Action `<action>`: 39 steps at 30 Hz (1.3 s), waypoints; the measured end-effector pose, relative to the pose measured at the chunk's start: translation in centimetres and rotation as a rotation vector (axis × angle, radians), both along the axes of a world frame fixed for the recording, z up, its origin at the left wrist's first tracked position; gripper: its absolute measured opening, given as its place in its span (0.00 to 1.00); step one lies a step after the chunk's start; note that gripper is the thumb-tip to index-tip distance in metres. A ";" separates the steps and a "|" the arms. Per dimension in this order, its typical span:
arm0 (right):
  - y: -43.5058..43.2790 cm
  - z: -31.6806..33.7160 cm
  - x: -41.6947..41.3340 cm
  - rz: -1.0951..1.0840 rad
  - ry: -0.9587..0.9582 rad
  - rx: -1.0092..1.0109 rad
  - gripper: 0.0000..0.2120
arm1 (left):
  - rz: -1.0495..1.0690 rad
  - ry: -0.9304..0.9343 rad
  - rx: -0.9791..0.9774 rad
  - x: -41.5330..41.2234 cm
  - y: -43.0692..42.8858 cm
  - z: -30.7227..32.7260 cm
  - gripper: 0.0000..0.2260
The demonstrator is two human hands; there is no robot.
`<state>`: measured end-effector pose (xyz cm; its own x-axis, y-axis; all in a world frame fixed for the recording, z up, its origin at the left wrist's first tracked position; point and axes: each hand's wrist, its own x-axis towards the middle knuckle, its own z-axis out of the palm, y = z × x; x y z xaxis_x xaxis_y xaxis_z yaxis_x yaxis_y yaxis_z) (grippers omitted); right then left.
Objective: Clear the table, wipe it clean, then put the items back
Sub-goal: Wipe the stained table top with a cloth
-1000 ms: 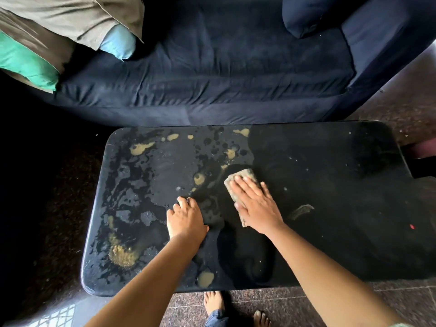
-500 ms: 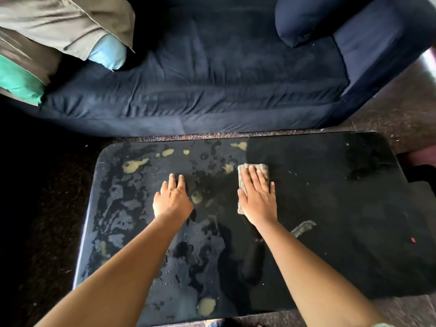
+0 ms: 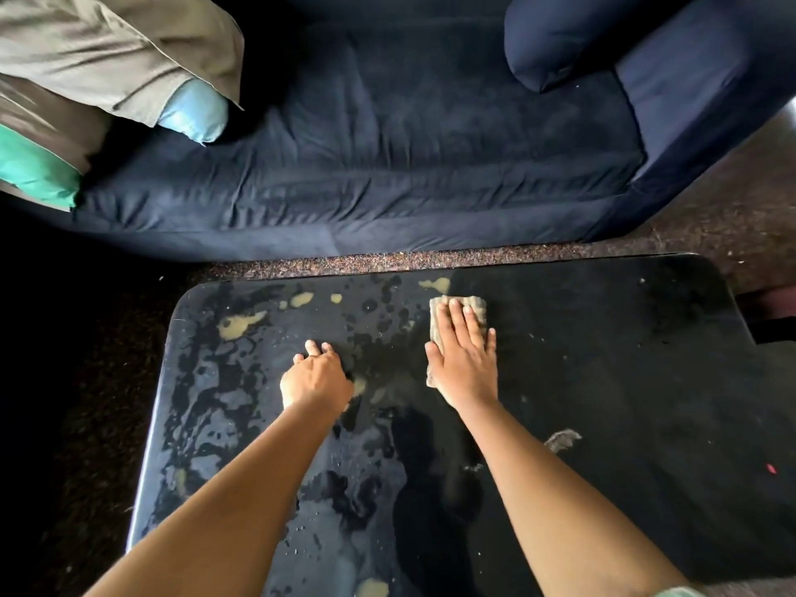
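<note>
A glossy black table [image 3: 624, 381] fills the lower part of the head view; its left half is wet and streaked, with yellowish blotches. My right hand [image 3: 463, 359] lies flat, fingers straight, pressing a folded tan cloth [image 3: 476, 305] onto the table near its far edge, at the border of the wet patch. My left hand [image 3: 316, 379] rests on the wet surface to the left, fingertips bent down against the top, holding nothing. No items stand on the table.
A dark blue sofa [image 3: 409, 144] stands just beyond the table, with a strip of speckled floor [image 3: 430, 258] between them. Pillows in grey, light blue and green [image 3: 107, 79] lie on its left end. A small red speck [image 3: 771, 468] sits near the table's right edge.
My right hand has pushed the cloth from mid-table away toward the far edge. My left hand also slid forward a little, and its fingers have bent.
</note>
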<state>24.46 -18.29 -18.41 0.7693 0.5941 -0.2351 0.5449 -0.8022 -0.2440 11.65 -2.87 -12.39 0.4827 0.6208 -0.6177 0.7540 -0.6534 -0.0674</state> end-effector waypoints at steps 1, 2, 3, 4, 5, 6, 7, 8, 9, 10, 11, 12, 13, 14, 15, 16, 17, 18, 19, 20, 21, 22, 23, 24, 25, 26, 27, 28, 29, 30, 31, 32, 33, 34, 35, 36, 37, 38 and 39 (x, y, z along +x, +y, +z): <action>0.9 0.1 -0.1 0.007 0.006 0.005 0.31 | 0.006 0.003 0.007 0.2 -0.1 -0.1 0.26; 1.3 0.0 0.0 0.052 0.019 0.006 0.31 | 0.022 0.002 0.010 0.5 -0.3 -0.1 0.26; 1.2 -0.1 0.1 0.124 0.022 0.007 0.30 | 0.045 -0.003 0.012 0.7 -0.4 -0.2 0.26; 0.7 -0.2 0.1 0.226 -0.003 0.026 0.30 | 0.071 -0.013 0.015 0.9 -0.6 -0.3 0.25; -0.2 -0.3 0.4 0.353 -0.047 0.051 0.29 | 0.103 -0.031 0.021 1.2 -0.8 -0.4 0.25; -1.4 -0.6 0.4 0.477 -0.089 0.070 0.29 | 0.130 -0.050 0.028 1.2 -1.0 -0.6 0.25; -2.7 -0.8 0.9 0.573 -0.109 0.068 0.29 | 0.155 -0.071 0.033 1.3 -1.3 -0.7 0.26; -3.7 -0.9 1.6 0.607 -0.108 0.057 0.29 | 0.174 -0.089 0.037 1.2 -1.6 -0.9 0.27; -4.2 -0.9 2.3 0.565 -0.104 0.040 0.29 | 0.182 -0.101 0.039 1.0 -1.9 -1.0 0.29; -3.9 -0.8 3.0 0.460 -0.097 0.027 0.29 | 0.180 -0.111 0.045 0.9 -2.1 -1.1 0.30; -3.1 -0.8 3.4 0.325 -0.084 0.023 0.30 | 0.169 -0.117 0.056 0.7 -2.4 -1.3 0.31; -1.7 -0.7 3.5 0.198 -0.066 0.029 0.30 | 0.156 -0.119 0.070 0.6 -2.5 -1.4 0.33; -0.2 -0.7 3.4 0.114 -0.055 0.035 0.31 | 0.142 -0.119 0.083 0.4 -2.6 -1.4 0.34; 1.1 -0.5 3.0 0.062 -0.052 0.046 0.31 | 0.132 -0.119 0.093 0.4 -2.6 -1.4 0.35; 2.1 -0.4 2.6 0.055 -0.061 0.064 0.31 | 0.126 -0.122 0.100 0.4 -2.6 -1.5 0.35; 2.4 -0.5 2.4 0.102 -0.068 0.074 0.30 | 0.128 -0.123 0.102 0.4 -2.6 -1.6 0.36; 1.9 -0.8 2.3 0.207 -0.074 0.078 0.30 | 0.130 -0.123 0.101 0.5 -2.6 -1.5 0.37; 0.8 -1.0 2.3 0.352 -0.085 0.087 0.30 | 0.131 -0.122 0.103 0.5 -2.7 -1.5 0.38; -0.7 -1.1 2.7 0.502 -0.105 0.099 0.29 | 0.133 -0.120 0.107 0.5 -2.7 -1.4 0.38; -2.0 -1.1 3.4 0.613 -0.122 0.086 0.29 | 0.136 -0.117 0.109 0.6 -2.7 -1.3 0.39; -3.0 -1.2 4.2 0.641 -0.145 0.076 0.29 | 0.138 -0.111 0.106 0.7 -2.7 -1.2 0.39; -3.2 -1.3 5.0 0.578 -0.148 0.070 0.29 | 0.140 -0.102 0.102 0.9 -2.7 -1.1 0.39; -2.8 -1.2 5.5 0.451 -0.138 0.067 0.29 | 0.138 -0.093 0.099 1.0 -2.6 -1.1 0.39; -1.7 -1.1 5.8 0.307 -0.118 0.072 0.29 | 0.137 -0.084 0.095 1.2 -2.6 -1.0 0.40; -0.1 -1.1 5.8 0.188 -0.094 0.078 0.29 | 0.141 -0.075 0.092 1.4 -2.6 -1.0 0.40; 1.5 -0.9 5.6 0.113 -0.070 0.082 0.29 | 0.145 -0.069 0.092 1.5 -2.5 -0.9 0.40; 3.0 -0.8 5.3 0.093 -0.056 0.089 0.30 | 0.149 -0.065 0.095 1.7 -2.4 -0.9 0.40; 3.9 -0.7 4.9 0.125 -0.053 0.092 0.30 | 0.154 -0.062 0.095 1.8 -2.3 -0.8 0.39; 4.2 -0.7 4.6 0.210 -0.049 0.093 0.30 | 0.160 -0.061 0.092 1.9 -2.1 -0.8 0.39; 3.8 -0.8 4.5 0.330 -0.039 0.085 0.30 | 0.165 -0.059 0.086 1.9 -2.0 -0.7 0.38; 2.8 -0.9 4.6 0.453 -0.030 0.074 0.29 | 0.166 -0.059 0.081 1.9 -1.9 -0.6 0.37; 1.6 -0.9 5.0 0.552 -0.031 0.065 0.29 | 0.168 -0.064 0.078 2.0 -1.7 -0.6 0.36; 0.4 -0.9 5.5 0.600 -0.034 0.056 0.29 | 0.172 -0.068 0.077 1.9 -1.6 -0.6 0.35; -0.5 -0.9 6.2 0.578 -0.042 0.042 0.29 | 0.175 -0.068 0.075 1.9 -1.6 -0.6 0.34; -0.8 -0.9 6.9 0.490 -0.051 0.024 0.30 | 0.176 -0.067 0.075 1.9 -1.5 -0.6 0.33; -0.5 -0.8 7.4 0.362 -0.057 0.014 0.30 | 0.175 -0.065 0.077 1.9 -1.6 -0.6 0.33; 0.5 -0.8 7.6 0.224 -0.061 0.020 0.30 | 0.172 -0.063 0.079 2.0 -1.5 -0.7 0.33; 1.8 -0.8 7.5 0.107 -0.068 0.028 0.30 | 0.164 -0.057 0.082 2.0 -1.5 -0.8 0.33; 3.3 -0.7 7.3 0.027 -0.070 0.029 0.31 | 0.151 -0.051 0.088 2.0 -1.5 -0.8 0.33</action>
